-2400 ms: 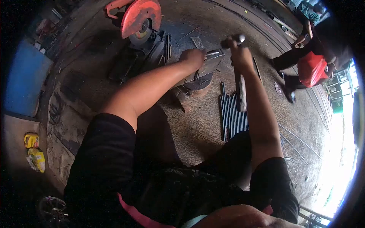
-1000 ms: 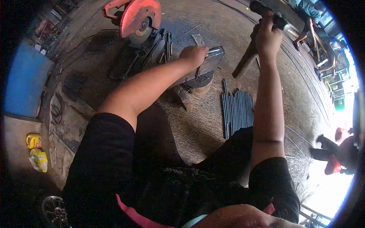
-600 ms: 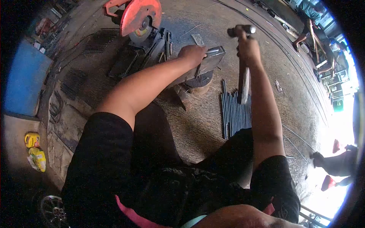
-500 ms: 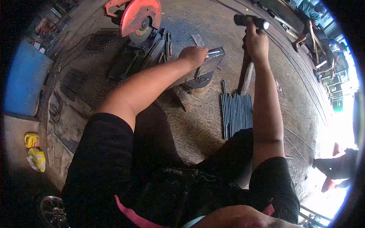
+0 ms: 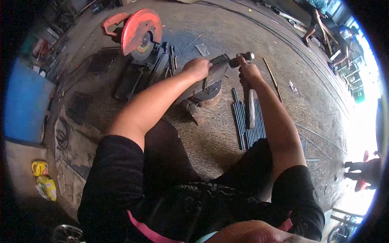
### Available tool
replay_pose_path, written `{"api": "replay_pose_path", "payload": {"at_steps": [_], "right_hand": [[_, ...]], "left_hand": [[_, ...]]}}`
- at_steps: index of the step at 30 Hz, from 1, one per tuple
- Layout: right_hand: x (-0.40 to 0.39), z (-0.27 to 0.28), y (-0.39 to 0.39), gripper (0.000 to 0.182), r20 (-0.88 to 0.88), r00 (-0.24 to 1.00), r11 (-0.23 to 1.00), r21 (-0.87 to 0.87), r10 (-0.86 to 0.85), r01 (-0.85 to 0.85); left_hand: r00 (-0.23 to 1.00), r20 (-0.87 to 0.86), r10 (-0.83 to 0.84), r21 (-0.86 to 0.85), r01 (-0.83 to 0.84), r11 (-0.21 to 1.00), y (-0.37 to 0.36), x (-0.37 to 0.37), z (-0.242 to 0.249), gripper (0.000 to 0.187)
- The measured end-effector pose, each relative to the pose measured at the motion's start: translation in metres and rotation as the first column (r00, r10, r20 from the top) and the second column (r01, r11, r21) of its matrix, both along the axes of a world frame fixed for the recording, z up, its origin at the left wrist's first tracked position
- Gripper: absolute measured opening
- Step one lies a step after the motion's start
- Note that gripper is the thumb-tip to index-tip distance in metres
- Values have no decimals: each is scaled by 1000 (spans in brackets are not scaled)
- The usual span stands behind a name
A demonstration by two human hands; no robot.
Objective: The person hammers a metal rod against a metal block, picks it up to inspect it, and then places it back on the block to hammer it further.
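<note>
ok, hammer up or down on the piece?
Down: hammer head, in right hand, meets the workpiece end that left hand holds.

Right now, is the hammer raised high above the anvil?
No, the right hand holds the hammer low, its head beside the anvil.

No readable text, labels, brands, numbers or signs anywhere.

Chop saw point(image 5: 139, 38) left of anvil point(image 5: 208, 79), rods point(image 5: 247, 121) right.
</note>
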State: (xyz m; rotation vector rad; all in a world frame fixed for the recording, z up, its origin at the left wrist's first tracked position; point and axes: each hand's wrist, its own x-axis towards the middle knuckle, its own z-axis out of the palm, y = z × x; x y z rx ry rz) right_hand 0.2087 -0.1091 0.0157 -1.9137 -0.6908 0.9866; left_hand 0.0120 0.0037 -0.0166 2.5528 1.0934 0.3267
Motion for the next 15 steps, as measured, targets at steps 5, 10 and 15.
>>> {"api": "replay_pose_path", "payload": {"at_steps": [5,10,15], "right_hand": [[8,-57,-11,52,-251,966,981,-157,70,-112],[24,-250,1,35,6,477,442,-386,879,-810],[-26,-326,-32,31,-606,715,774,-244,349,-584]], "left_hand": [[995,102,-14,-323,47,945,17,-8,-13,43],[911,392,128,-853,307,422,-9,-31,23,29],[809,530,253,-843,471,260,-28,-45,46,28]]}}
